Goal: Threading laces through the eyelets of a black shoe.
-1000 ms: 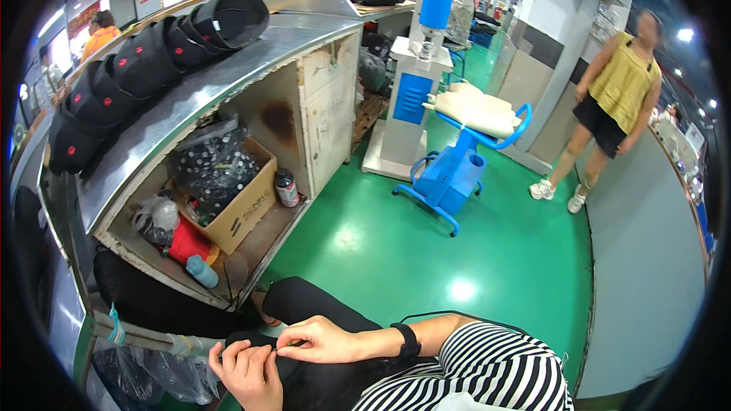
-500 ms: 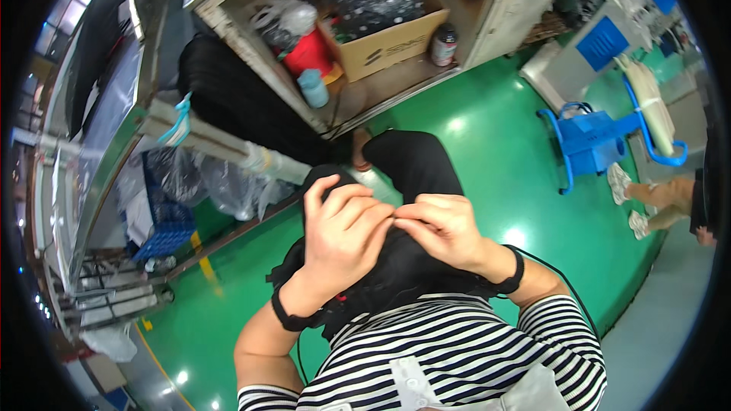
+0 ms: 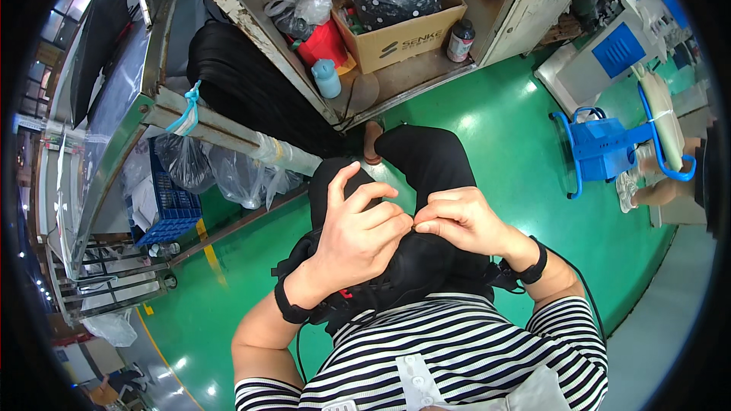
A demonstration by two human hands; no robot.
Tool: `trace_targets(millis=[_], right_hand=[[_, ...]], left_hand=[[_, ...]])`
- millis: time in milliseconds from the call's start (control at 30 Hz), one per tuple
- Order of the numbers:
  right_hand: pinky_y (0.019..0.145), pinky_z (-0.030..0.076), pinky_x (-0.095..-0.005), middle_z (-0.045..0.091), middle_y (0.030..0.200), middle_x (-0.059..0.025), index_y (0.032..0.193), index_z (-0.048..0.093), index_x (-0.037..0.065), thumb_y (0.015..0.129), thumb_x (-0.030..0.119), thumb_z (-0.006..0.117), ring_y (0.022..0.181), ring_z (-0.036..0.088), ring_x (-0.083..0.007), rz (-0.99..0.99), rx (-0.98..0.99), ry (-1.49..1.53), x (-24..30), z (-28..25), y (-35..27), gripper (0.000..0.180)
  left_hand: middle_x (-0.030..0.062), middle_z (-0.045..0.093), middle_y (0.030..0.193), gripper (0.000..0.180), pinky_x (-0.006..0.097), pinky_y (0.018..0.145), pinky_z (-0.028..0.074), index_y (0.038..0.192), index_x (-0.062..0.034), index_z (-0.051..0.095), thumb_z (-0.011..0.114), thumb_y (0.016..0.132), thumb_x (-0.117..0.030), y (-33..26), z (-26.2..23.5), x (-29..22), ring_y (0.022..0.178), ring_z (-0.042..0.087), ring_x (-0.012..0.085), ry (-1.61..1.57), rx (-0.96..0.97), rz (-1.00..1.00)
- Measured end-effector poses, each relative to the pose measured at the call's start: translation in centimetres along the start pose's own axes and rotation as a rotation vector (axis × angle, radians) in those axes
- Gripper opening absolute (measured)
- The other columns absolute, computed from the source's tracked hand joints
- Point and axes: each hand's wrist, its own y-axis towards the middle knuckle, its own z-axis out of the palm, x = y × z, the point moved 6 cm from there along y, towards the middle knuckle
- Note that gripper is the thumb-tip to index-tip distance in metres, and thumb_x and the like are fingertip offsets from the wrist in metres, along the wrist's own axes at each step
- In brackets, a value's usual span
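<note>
My left hand (image 3: 362, 232) and my right hand (image 3: 461, 221) meet at the fingertips above my lap. On the left, thumb and forefinger are pressed together while the other fingers are raised and bent. The right thumb and forefinger pinch against the left fingertips. A tiny dark speck shows where they meet, too small to name. Below both hands lies a black pouch-like thing (image 3: 411, 270) on my lap, partly covered by my forearms. Each wrist wears a black band (image 3: 293, 301).
Ahead stands an open cabinet (image 3: 518, 23) with a cardboard box (image 3: 411, 44), a light-blue bottle (image 3: 326, 78) and a dark bottle (image 3: 461, 40). At left is a metal-framed table (image 3: 156, 118) with a blue crate (image 3: 177, 209) beneath. A blue wheeled stand (image 3: 598, 148) and another person's leg (image 3: 659, 183) are at right.
Both hands have shifted slightly right in view, still joined at the fingertips. My left forefinger points up more. The other person's legs at right have moved behind the blue stand.
</note>
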Motion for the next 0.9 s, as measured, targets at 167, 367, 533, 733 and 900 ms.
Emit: trace_targets(millis=[167,367,533,733,900], right_hand=[[0.055,0.044,-0.0289,0.061,0.073,-0.0061,0.087,0.069,0.002,0.087,0.009,0.070,0.063,0.059,-0.0166,0.059,0.132,0.228,-0.8,0.2,0.1,0.008],[0.055,0.041,-0.0261,0.062,0.074,-0.0041,0.087,0.069,0.001,0.089,0.012,0.069,0.063,0.057,-0.0117,0.173,0.265,0.455,-2.4,0.9,0.0,0.011],[0.064,0.045,-0.0244,0.065,0.080,-0.0035,0.090,0.068,0.000,0.091,0.013,0.068,0.072,0.059,-0.0087,0.268,0.286,0.574,-3.7,1.8,-0.3,0.013],[0.075,0.047,-0.0238,0.067,0.087,-0.0028,0.094,0.068,-0.001,0.093,0.012,0.065,0.082,0.060,-0.0077,0.447,0.096,0.755,-5.7,2.6,-0.6,0.013],[0.075,0.046,-0.0207,0.065,0.090,-0.0002,0.095,0.068,0.001,0.093,0.012,0.066,0.080,0.058,-0.0058,0.462,-0.041,0.749,-7.1,4.7,-1.3,0.012]], left_hand=[[-0.0021,0.064,0.082,0.010,0.056,0.112,0.024,0.082,-0.0109,0.069,0.074,0.073,-0.009,0.1,0.7,0.7,0.102,0.058,0.0211,-0.192,0.092,-0.005],[-0.0012,0.065,0.083,0.006,0.054,0.115,0.022,0.084,-0.0101,0.070,0.072,0.078,-0.010,-0.2,1.7,1.7,0.105,0.057,0.0225,-0.445,0.182,-0.063],[-0.0004,0.065,0.086,0.006,0.054,0.115,0.023,0.087,-0.0100,0.070,0.069,0.081,-0.010,-0.4,2.1,1.8,0.106,0.056,0.0232,-0.501,0.248,-0.076],[0.0093,0.065,0.099,0.014,0.039,0.094,0.045,0.099,-0.0022,0.068,0.063,0.087,-0.003,-1.3,-0.4,2.5,0.105,0.057,0.0284,-0.379,0.002,-0.307],[0.0090,0.062,0.104,0.019,0.030,0.090,0.045,0.110,0.0019,0.061,0.058,0.091,0.002,-7.0,-3.4,3.7,0.099,0.057,0.0169,-0.454,-0.180,-0.612]])
